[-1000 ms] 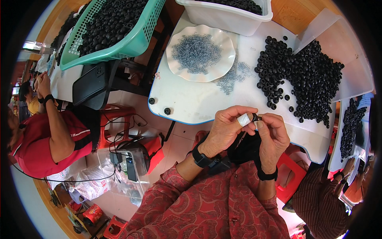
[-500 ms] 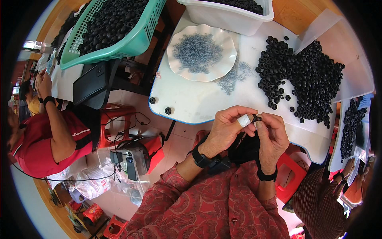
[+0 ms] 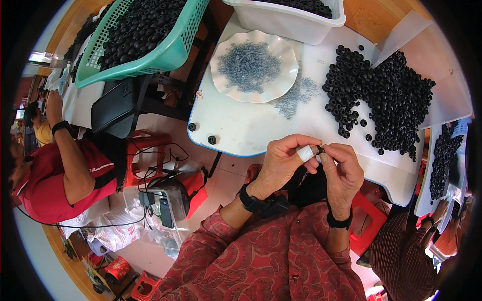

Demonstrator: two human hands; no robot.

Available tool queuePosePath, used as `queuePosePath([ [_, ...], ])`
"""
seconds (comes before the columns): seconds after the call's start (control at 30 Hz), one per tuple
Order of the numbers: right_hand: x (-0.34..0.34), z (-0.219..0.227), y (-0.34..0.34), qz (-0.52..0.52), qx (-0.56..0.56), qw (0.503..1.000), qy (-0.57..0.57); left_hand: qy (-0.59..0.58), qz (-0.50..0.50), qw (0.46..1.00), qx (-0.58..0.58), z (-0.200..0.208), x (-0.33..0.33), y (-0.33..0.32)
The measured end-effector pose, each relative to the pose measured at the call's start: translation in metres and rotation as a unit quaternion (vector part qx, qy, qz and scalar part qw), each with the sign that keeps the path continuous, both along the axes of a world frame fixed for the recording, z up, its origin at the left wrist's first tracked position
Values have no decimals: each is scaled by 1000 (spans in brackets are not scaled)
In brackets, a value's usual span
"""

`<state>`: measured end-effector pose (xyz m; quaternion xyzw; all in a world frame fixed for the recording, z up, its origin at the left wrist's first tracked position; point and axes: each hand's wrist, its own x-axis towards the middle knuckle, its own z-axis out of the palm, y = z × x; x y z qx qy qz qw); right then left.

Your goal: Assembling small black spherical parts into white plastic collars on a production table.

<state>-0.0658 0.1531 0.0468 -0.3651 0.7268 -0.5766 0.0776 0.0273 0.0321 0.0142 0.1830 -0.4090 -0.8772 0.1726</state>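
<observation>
Far left of the left grip, a green basket holds black beads. Nearer, left of the grip, two black pieces sit by the edge of the tabletop; beyond it, a scalloped plate carries small clear rings. The left grip, one digit wrapped in white, pinches a small dark piece; the right grip pinches the same piece from the other side. Beyond the right grip, rightward, black beads spread beside a translucent tub.
</observation>
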Motion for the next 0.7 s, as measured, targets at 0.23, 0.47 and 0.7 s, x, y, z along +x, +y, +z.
queuePosePath([
  [0.23,-4,2,2,16,38,999,10,-9,-1,999,-33,-2,3,0],
  [0.47,-2,8,0,44,51,997,37,-24,-22,997,-69,2,9,-4],
  [0.7,3,9,0,24,46,998,-22,-18,-19,998,-65,2,13,-6],
])
